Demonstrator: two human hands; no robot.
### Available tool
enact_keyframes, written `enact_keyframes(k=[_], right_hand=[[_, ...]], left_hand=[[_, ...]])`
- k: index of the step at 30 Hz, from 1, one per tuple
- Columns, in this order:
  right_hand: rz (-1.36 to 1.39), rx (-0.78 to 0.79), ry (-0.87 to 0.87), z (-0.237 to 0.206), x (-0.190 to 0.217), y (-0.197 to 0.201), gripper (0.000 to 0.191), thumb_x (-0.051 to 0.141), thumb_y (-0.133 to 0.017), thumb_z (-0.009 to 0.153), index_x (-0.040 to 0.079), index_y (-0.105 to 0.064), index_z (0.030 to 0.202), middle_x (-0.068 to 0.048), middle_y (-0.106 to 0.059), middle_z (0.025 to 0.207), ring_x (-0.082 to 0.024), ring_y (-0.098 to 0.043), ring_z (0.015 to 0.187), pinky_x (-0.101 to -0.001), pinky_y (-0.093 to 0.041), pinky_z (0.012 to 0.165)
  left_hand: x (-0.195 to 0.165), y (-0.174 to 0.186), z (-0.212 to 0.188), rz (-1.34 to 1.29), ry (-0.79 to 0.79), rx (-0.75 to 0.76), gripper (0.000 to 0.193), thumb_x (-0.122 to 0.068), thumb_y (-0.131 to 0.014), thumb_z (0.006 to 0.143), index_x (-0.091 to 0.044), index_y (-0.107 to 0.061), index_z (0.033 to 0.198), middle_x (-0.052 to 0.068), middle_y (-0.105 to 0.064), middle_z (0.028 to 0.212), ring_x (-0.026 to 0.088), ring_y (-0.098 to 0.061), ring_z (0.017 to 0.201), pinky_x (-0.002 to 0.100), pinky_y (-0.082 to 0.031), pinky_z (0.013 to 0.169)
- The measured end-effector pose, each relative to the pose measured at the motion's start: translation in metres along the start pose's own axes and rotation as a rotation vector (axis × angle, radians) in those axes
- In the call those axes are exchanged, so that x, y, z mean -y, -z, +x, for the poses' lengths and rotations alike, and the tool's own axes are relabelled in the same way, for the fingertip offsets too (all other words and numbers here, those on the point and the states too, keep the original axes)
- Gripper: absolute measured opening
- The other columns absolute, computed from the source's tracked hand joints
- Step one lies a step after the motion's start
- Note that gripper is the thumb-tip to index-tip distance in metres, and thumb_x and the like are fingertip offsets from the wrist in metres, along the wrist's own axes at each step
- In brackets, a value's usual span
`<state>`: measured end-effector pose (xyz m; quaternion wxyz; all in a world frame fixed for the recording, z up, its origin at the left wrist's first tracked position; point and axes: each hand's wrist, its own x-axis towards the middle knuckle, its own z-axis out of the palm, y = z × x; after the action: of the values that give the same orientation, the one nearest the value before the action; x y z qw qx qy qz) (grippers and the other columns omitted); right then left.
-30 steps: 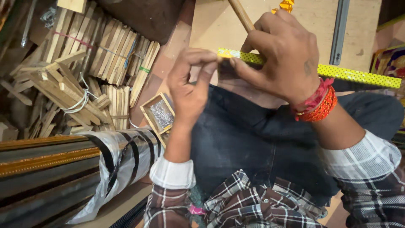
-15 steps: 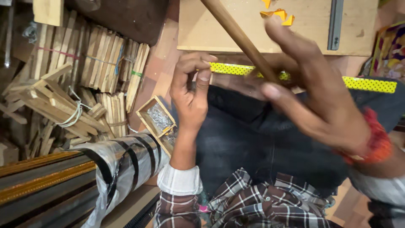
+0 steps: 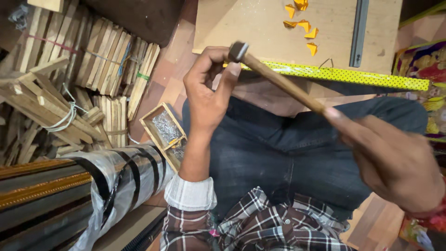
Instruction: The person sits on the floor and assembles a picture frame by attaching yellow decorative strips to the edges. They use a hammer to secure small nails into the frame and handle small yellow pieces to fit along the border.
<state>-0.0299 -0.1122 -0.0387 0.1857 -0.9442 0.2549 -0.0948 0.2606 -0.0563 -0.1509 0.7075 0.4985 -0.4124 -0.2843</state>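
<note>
My right hand (image 3: 395,162) grips the wooden handle of a small hammer (image 3: 278,81); its metal head sits up by my left fingertips. My left hand (image 3: 209,88) is pinched, thumb against forefinger, at the left end of a yellow-green dotted frame strip (image 3: 353,76). Whether a nail sits between those fingers is too small to tell. The strip lies across my jeans-clad lap and the near edge of a wooden board (image 3: 260,23).
A small wooden box of nails (image 3: 162,132) sits on the floor by my left knee. Bundles of wooden slats (image 3: 83,69) fill the left. Plastic-wrapped gold frame mouldings (image 3: 69,190) lie at bottom left. Orange paper scraps (image 3: 302,21) and a metal bar (image 3: 360,32) rest on the board.
My right hand has pulled back toward me and down to the right, bringing the hammer's head over to my left fingertips at the strip's end. My left hand kept its pinch.
</note>
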Motion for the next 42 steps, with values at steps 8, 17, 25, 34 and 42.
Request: enact_keyframes(k=[8,17,25,34,42], right_hand=[[0.051,-0.043,-0.127,-0.012,-0.008,0.001,0.069,-0.016,-0.062,0.081,0.007,-0.054,0.145,-0.010,-0.061,0.075,-0.021,-0.061,0.059,-0.0350,-0.049,0.057],[0.011,-0.042,-0.038,-0.013,-0.020,0.003,0.076,-0.017,-0.058,0.080,0.008,-0.049,0.151,-0.008,-0.061,0.077,-0.020,-0.059,0.065,-0.0311,-0.049,0.058],[-0.001,0.077,-0.075,0.019,-0.004,0.015,0.084,-0.020,-0.056,0.072,0.007,-0.050,0.151,-0.012,-0.059,0.079,-0.024,-0.061,0.070,-0.0355,-0.049,0.064],[0.087,0.044,-0.012,0.001,-0.028,0.007,0.077,-0.012,-0.056,0.071,0.003,-0.050,0.146,-0.015,-0.058,0.093,-0.021,-0.058,0.075,-0.0332,-0.046,0.066],[-0.219,0.031,-0.053,-0.004,-0.013,-0.005,0.061,-0.010,-0.061,0.090,0.012,-0.055,0.147,-0.011,-0.058,0.082,-0.022,-0.057,0.070,-0.0370,-0.047,0.067]], left_hand=[[0.008,-0.002,-0.002,-0.013,0.005,0.000,0.015,-0.013,-0.066,0.108,0.000,-0.063,0.115,0.004,-0.067,0.113,0.008,-0.064,0.098,0.026,-0.053,0.096],[0.054,-0.014,0.001,-0.156,-0.033,0.061,0.039,-0.033,-0.064,0.113,-0.004,-0.047,0.133,0.005,-0.056,0.120,0.011,-0.053,0.110,0.026,-0.044,0.106],[0.060,-0.010,-0.004,-0.316,-0.031,0.096,0.038,-0.028,-0.067,0.113,-0.006,-0.043,0.132,0.006,-0.059,0.121,0.013,-0.056,0.112,0.028,-0.045,0.109],[0.060,-0.009,-0.006,-0.378,-0.037,0.092,0.038,-0.024,-0.068,0.111,-0.006,-0.042,0.132,0.007,-0.058,0.124,0.014,-0.057,0.117,0.029,-0.045,0.110],[0.061,-0.008,-0.005,-0.356,-0.059,0.087,0.040,-0.024,-0.069,0.111,-0.006,-0.041,0.133,0.006,-0.057,0.124,0.013,-0.056,0.119,0.028,-0.044,0.111]])
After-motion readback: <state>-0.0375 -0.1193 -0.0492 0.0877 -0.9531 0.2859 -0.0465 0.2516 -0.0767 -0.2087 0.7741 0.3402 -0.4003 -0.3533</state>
